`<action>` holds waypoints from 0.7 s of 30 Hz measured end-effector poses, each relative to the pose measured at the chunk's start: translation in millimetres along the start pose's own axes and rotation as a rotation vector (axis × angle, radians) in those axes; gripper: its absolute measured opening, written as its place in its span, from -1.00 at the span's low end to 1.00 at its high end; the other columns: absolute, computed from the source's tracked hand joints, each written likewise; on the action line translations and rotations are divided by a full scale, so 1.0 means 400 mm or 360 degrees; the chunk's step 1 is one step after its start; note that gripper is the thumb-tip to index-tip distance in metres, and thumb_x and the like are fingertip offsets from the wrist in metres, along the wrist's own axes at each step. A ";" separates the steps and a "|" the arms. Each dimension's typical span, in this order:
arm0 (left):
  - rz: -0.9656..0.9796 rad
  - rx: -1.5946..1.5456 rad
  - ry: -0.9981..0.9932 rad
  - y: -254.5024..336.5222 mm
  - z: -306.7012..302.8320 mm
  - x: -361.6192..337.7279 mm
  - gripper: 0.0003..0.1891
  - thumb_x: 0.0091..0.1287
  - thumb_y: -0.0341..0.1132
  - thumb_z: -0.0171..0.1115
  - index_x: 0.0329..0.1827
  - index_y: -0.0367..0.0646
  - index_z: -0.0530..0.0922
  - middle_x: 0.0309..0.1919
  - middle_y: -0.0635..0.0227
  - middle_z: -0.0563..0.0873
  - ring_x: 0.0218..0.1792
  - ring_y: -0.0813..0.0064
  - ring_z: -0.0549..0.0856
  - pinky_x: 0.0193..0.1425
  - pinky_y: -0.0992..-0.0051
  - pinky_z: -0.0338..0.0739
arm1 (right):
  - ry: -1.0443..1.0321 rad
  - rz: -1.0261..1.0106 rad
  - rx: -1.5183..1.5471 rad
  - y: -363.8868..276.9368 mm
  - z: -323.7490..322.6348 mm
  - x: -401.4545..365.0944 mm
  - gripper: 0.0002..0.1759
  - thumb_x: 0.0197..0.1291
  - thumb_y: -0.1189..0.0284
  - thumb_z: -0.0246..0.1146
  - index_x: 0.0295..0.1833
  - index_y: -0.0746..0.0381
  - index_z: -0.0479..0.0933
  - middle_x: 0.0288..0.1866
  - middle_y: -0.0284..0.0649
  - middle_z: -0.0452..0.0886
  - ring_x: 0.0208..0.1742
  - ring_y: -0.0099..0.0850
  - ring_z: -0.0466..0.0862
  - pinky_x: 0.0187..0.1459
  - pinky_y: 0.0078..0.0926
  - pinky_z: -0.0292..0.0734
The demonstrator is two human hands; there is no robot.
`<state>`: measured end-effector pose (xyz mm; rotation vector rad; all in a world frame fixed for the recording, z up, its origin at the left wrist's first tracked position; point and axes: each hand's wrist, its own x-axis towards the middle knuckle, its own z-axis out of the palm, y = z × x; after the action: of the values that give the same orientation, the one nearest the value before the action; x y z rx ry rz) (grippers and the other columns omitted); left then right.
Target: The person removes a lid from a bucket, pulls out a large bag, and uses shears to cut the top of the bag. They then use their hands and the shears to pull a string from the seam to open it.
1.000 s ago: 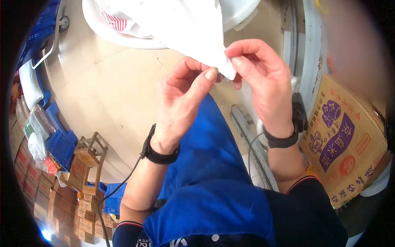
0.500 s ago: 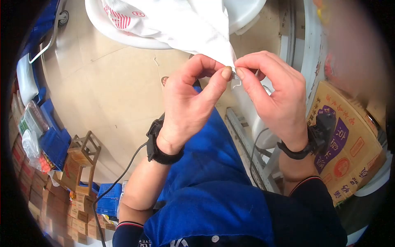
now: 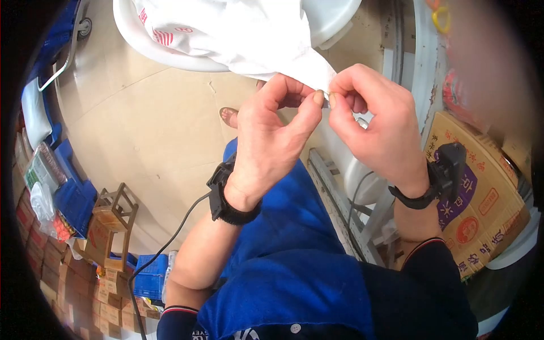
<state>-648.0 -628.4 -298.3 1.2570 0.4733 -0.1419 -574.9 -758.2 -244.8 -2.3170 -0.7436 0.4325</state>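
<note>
A white sack (image 3: 249, 42) with red print and a ® mark lies over a large white tub (image 3: 139, 48). Its tapered corner reaches down toward me. At the tip of that corner my left hand (image 3: 269, 133) is closed in a pinch, thumb against the bent forefinger. My right hand (image 3: 385, 127) pinches the same tip from the other side, the two thumbs almost touching. A small bit of the edge or its thread is between the fingertips, mostly hidden by them. Both wrists wear black straps.
To the right leans a printed cardboard box (image 3: 479, 198) beside a metal frame (image 3: 328, 195). A wooden stool (image 3: 116, 212), blue crates (image 3: 76, 201) and stacked cartons (image 3: 107, 300) stand at left. A cable (image 3: 170, 238) runs from my left wrist. A sandalled foot (image 3: 229, 117) shows on the floor.
Both hands have shifted slightly right, still pinching the sack's corner. The loose white thread seen hanging below the fingertips no longer shows. More of the sandalled foot is visible.
</note>
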 end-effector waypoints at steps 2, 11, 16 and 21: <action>0.0014 0.0006 0.0024 -0.001 0.000 -0.002 -0.90 0.23 -0.43 0.23 -0.31 -0.29 0.54 -0.42 0.41 0.64 -0.32 0.62 0.60 -0.14 0.57 0.48 | -0.0110 0.0308 0.0320 -0.009 -0.002 0.002 -0.97 0.09 0.63 0.16 -0.32 0.33 0.47 -0.51 -0.38 0.47 -0.51 -0.62 0.45 -0.47 -0.66 0.33; -0.0073 -0.0132 0.0023 -0.012 -0.001 -0.011 -0.89 0.23 -0.40 0.25 -0.33 -0.26 0.54 -0.41 0.43 0.63 -0.32 0.65 0.59 -0.12 0.60 0.45 | -0.0039 0.0643 0.0775 -0.013 -0.045 0.000 -0.86 0.15 0.51 0.24 -0.20 0.34 0.53 -0.50 -0.43 0.51 -0.43 -0.68 0.49 -0.38 -0.73 0.40; -0.0099 -0.0119 0.0024 -0.012 -0.004 -0.009 -0.89 0.23 -0.40 0.25 -0.32 -0.27 0.54 -0.40 0.42 0.62 -0.31 0.65 0.59 -0.11 0.59 0.45 | 0.0006 0.0205 0.0223 -0.010 -0.001 -0.011 -0.87 0.00 0.56 0.30 -0.31 0.30 0.49 -0.50 -0.29 0.51 -0.48 -0.51 0.51 -0.42 -0.62 0.39; -0.0029 -0.0008 0.0035 -0.012 -0.005 -0.011 -0.89 0.22 -0.40 0.26 -0.33 -0.27 0.54 -0.41 0.40 0.62 -0.30 0.62 0.60 -0.11 0.57 0.45 | -0.0059 0.0185 0.0205 -0.007 0.000 -0.006 -0.92 0.05 0.61 0.23 -0.30 0.31 0.49 -0.52 -0.42 0.47 -0.53 -0.68 0.35 -0.49 -0.73 0.22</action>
<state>-654.3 -628.8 -301.2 1.2505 0.5037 -0.1427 -577.9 -758.0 -242.7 -2.2433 -0.5828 0.5603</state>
